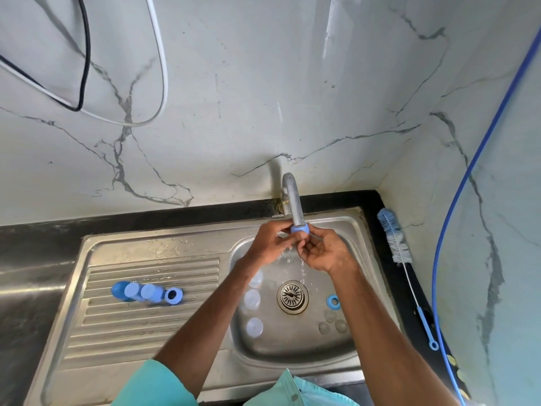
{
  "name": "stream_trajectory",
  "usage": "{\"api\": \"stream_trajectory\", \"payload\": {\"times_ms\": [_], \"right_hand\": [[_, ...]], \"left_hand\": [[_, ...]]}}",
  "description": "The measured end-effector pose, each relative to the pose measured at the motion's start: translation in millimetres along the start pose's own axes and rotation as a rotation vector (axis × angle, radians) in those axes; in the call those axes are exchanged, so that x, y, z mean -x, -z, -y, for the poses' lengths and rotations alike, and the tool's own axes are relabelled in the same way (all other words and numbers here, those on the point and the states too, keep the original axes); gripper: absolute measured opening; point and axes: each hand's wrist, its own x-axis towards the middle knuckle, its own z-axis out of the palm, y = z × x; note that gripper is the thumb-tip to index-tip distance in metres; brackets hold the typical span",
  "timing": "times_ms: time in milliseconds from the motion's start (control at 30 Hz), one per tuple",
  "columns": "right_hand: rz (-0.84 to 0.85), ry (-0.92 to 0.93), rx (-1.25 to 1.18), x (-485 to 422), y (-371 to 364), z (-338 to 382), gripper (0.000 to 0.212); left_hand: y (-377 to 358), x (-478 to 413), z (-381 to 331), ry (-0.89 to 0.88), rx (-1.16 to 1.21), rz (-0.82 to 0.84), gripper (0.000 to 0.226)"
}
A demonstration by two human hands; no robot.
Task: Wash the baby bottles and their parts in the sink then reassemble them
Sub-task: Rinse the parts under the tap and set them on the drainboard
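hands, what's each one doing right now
Left hand: pinching the blue ring under the tap.
Right hand: pinching the same ring.

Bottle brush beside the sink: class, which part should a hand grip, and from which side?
Take the bottle brush by its slim blue handle, the near end, pinching from above on the sink side. It lies flat on the narrow black counter, bristles pointing away, with the wall and a blue hose close on its right.

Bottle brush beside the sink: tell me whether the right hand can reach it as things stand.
Probably yes. The bottle brush lies uncovered on the black ledge, nothing between it and the right hand, but that hand pinches the blue ring under the tap and must release it first.
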Motion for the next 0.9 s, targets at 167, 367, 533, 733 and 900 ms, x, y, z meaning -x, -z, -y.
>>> {"api": "stream_trajectory", "payload": {"times_ms": [167, 367, 533, 733, 900], "right_hand": [[0.063, 0.002, -0.098, -10, 2, -10, 0.037], [-0.138, 0.400, 0.341, -14, 3, -27, 0.008], [-0.244, 0.754, 0.788, -21, 1, -42, 0.012], [-0.216, 0.717, 0.869, -11, 12, -35, 0.009], [-0.361, 1.031, 1.222, -14, 18, -32, 0.034]], "left_hand": [[2, 0, 11, 0.153, 0.308, 0.008, 0.035], [-15, 15, 20, 0.016, -0.039, -0.107, 0.038], [-30, 23, 15, 0.098, 0.153, -0.279, 0.023], [-26, 28, 20, 0.218, 0.264, -0.184, 0.057], [-19, 27, 28, 0.317, 0.233, -0.113, 0.049]]}}
